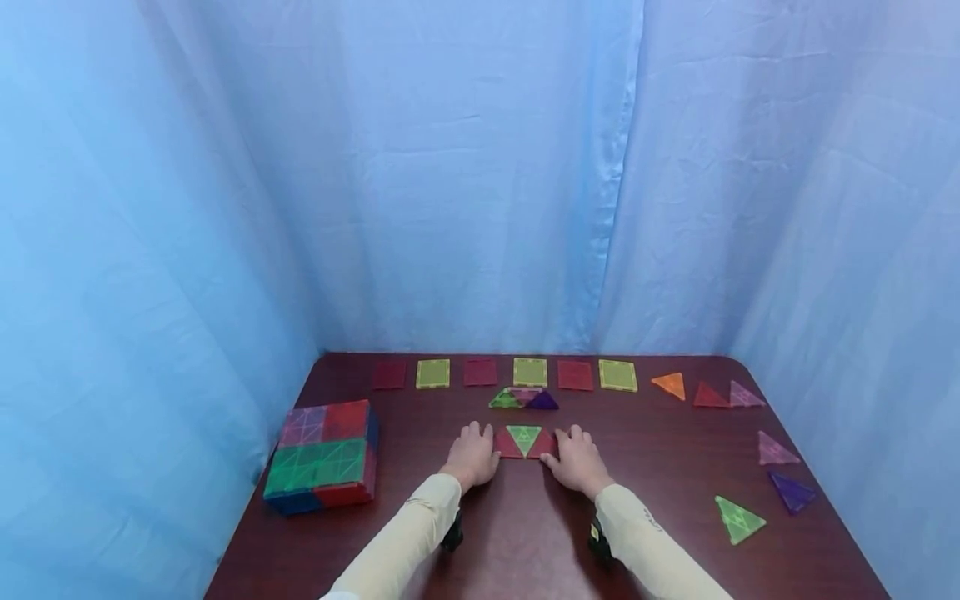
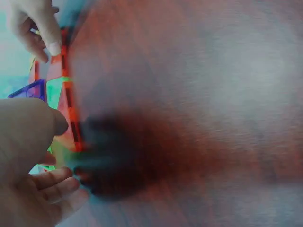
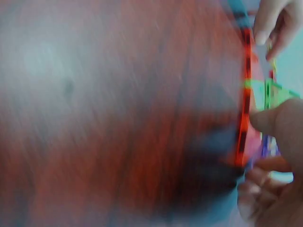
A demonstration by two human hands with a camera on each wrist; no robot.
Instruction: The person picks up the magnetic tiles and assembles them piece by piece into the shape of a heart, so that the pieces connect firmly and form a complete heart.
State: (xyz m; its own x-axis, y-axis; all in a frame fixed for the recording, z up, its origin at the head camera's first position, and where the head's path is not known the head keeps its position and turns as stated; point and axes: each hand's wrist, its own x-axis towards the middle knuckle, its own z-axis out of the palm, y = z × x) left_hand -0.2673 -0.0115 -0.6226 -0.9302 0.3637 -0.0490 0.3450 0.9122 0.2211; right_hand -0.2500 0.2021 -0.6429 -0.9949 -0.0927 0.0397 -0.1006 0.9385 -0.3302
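In the head view, a green triangular magnetic tile (image 1: 523, 437) sits point-down between a left red triangular tile (image 1: 507, 445) and a right red triangular tile (image 1: 543, 445), edge to edge. My left hand (image 1: 474, 455) pinches the left red tile at its outer end, thumb along the near edge. At the opposite end, my right hand (image 1: 578, 460) pinches the right red tile, its thumb at the front. The right wrist view shows the right thumb (image 3: 265, 122) against the red edge. Just behind lies a joined row of green (image 1: 507, 398), pink and purple (image 1: 542, 401) triangles.
Red and yellow square tiles (image 1: 432, 374) line the back edge. Loose triangles, including an orange one (image 1: 672, 384) and a green one (image 1: 738, 520), lie along the right side. A box-like block of joined tiles (image 1: 318, 467) stands at left. Blue curtains (image 1: 465, 208) surround the table.
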